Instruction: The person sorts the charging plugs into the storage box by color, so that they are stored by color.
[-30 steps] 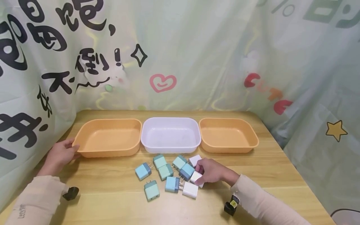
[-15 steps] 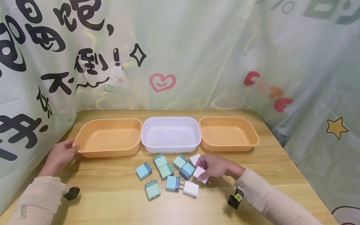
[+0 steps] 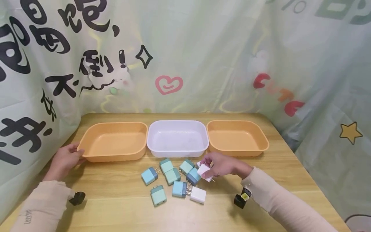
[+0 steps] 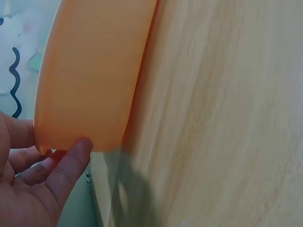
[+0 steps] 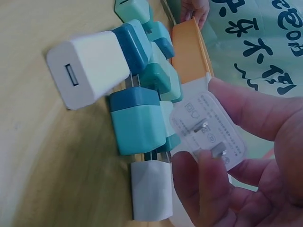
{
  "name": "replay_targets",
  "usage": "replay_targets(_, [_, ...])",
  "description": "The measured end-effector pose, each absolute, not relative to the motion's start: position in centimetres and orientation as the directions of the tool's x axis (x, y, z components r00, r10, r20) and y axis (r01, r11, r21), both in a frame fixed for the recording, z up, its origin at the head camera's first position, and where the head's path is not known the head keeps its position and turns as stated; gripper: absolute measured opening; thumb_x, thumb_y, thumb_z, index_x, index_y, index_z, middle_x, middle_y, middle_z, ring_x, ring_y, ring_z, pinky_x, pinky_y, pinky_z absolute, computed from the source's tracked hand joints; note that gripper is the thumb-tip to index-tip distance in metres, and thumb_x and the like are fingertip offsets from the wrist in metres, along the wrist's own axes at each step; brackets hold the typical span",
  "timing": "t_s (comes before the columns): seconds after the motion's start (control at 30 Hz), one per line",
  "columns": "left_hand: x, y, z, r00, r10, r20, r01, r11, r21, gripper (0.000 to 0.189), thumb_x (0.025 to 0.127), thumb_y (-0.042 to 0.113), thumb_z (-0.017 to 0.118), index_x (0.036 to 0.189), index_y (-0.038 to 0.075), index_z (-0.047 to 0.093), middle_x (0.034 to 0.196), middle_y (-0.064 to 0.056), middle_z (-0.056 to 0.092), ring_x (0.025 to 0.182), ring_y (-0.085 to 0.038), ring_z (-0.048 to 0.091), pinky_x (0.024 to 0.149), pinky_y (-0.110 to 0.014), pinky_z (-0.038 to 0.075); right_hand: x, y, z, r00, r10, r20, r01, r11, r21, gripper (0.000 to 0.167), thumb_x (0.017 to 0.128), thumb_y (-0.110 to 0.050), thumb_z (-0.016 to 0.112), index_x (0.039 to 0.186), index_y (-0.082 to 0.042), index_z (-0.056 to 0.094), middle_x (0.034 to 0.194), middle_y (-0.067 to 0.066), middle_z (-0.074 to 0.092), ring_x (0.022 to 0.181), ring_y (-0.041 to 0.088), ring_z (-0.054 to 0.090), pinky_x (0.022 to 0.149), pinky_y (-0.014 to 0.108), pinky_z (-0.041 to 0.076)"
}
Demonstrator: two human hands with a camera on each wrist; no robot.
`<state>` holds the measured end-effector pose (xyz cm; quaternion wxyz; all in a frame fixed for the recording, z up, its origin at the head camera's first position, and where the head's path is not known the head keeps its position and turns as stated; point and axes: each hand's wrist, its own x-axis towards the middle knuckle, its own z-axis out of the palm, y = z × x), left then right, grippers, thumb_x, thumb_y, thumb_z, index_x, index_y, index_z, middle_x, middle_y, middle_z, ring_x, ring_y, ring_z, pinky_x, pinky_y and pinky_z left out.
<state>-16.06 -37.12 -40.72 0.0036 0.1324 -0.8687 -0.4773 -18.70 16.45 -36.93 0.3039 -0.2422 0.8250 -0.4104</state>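
In the head view my right hand (image 3: 224,165) pinches a white plug-in charger (image 3: 204,171) between thumb and fingers. The right wrist view shows its metal prongs and printed face (image 5: 208,127) turned toward the camera. Below and left lie several loose chargers: light blue ones (image 3: 179,189), mint green ones (image 3: 158,196) and a white one (image 3: 198,195). Another white charger (image 5: 151,191) is partly hidden behind my right hand in the head view. My left hand (image 3: 65,158) holds the near left corner of the left orange tray (image 4: 94,85), thumb and fingers at its rim.
A white tray (image 3: 177,154) stands between the left orange tray and a right orange tray (image 3: 239,152), all three side by side. The wooden table (image 3: 116,199) meets a printed curtain (image 3: 203,64) at the back.
My right hand has picked up the white charger from among the others and moved slightly toward the trays with it. The left hand keeps its place at the orange tray.
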Motion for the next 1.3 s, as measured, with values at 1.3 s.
replay_targets(1.3, [-16.0,-37.0,-40.7,-0.886,-0.348,-0.306,-0.376,0.154,0.914,0.066,0.100,0.014,0.050,0.153,-0.001,0.013,0.149,-0.032,0.021,0.077,-0.008,0.061,0.074,-0.037,0.059,-22.6,9.8,-33.3,-0.713,-0.647,-0.269,-0.179,0.539,-0.823,0.027,0.084,-0.008,0.076,0.107,-0.005,0.060,0.097,0.014,0.057,0.065,0.021,0.061,0.060,0.033,0.057])
